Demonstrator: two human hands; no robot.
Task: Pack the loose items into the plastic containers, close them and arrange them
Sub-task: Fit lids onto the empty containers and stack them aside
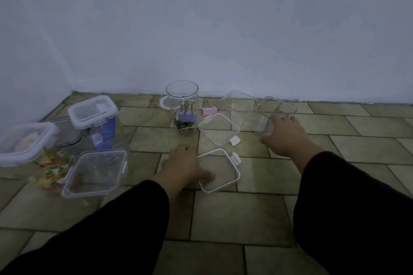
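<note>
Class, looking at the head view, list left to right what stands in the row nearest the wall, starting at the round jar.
Round clear jar holding binder clips → pink binder clip → empty clear square container → second clear container, gripped by the right hand.
</note>
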